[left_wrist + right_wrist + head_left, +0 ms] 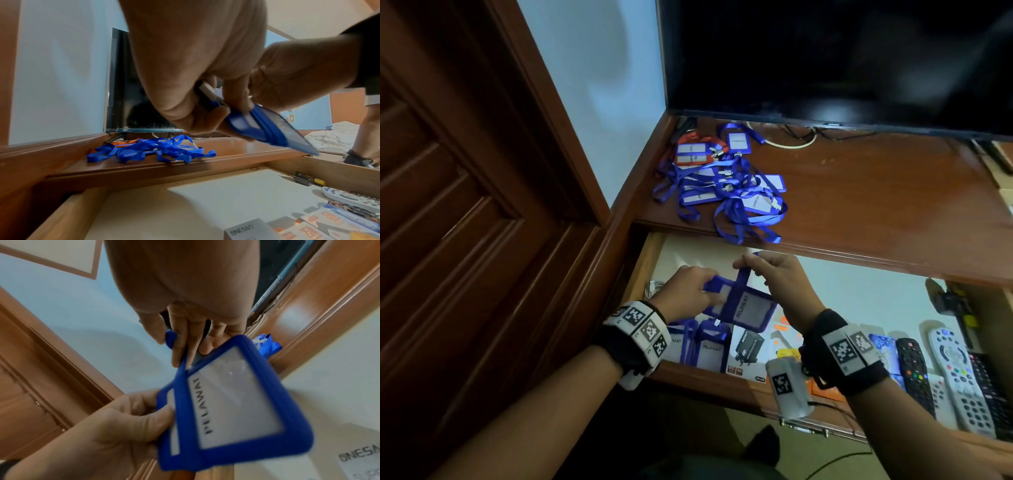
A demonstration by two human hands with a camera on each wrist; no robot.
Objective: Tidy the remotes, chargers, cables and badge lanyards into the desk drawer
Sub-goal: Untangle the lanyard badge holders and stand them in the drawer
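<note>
Both hands meet over the open drawer [643, 260], sharing one blue badge holder [739, 308] printed "PELAWAT". The left hand [685, 291] pinches the holder's left edge between thumb and curled fingers; in the right wrist view its thumb lies on the blue frame. The right hand [780, 284] pinches the blue lanyard strap [743, 277] at the holder's top, its fingers closed around the strap just above the frame. The holder hangs tilted between the two hands, clear of the drawer floor.

Under the left hand, near the drawer's front, lie two more blue badge holders [709, 346] side by side, and just right of them a charger box [748, 349]. A white cable [654, 286] lies left of the left hand, against the drawer's side. Beyond the right wrist, several remotes [955, 373] lie together at the drawer's right end.

Past both hands, on the bench [859, 192], a tangled heap of blue lanyards [726, 185] with badge holders lies, one orange holder among them. Behind it stands a dark screen [825, 58].
</note>
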